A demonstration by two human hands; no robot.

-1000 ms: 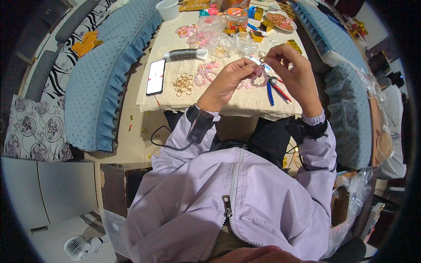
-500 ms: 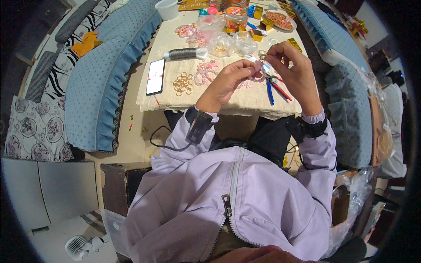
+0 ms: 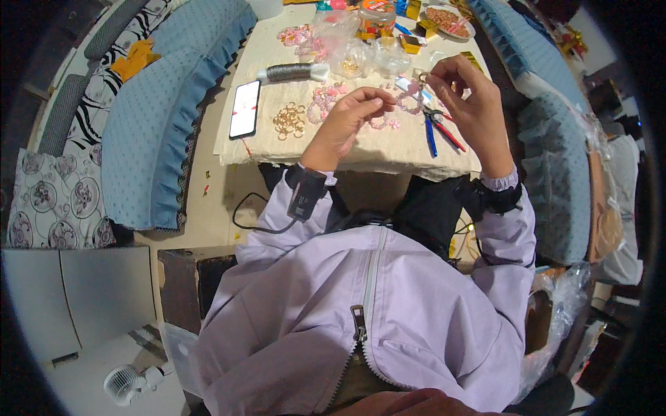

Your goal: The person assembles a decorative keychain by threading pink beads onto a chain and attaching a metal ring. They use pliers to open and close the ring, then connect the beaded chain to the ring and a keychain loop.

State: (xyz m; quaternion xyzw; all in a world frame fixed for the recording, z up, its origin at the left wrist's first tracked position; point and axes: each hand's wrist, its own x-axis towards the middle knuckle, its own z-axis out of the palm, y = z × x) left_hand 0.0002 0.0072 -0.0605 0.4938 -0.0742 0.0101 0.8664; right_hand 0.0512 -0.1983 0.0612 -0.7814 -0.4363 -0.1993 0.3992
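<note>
My right hand (image 3: pixel 472 104) pinches the gold ring of a pink beaded keychain (image 3: pixel 410 102), whose loop of beads hangs to the left of the fingertips. My left hand (image 3: pixel 348 123) is just left of the beads, apart from them, with thumb and fingers drawn together; whether something small is between them I cannot make out. Below the keychain lie pliers (image 3: pixel 444 132) with one blue and one red handle. Loose pink beads (image 3: pixel 388 123) lie between the hands. Further left are strung pink beads (image 3: pixel 322 104) and a pile of gold rings (image 3: pixel 288 120).
A phone (image 3: pixel 245 109) with a lit screen lies at the table's left edge, near a spool of grey cord (image 3: pixel 290 72). Bead bags (image 3: pixel 349 64), a jar (image 3: pixel 377 19) and a plate of small reddish pieces (image 3: pixel 449 23) stand at the back. Blue-covered sofas (image 3: pixel 166 132) flank the table.
My left hand has let go of the beads and drawn slightly left and down. The keychain now hangs from my right hand, its beads more in view.
</note>
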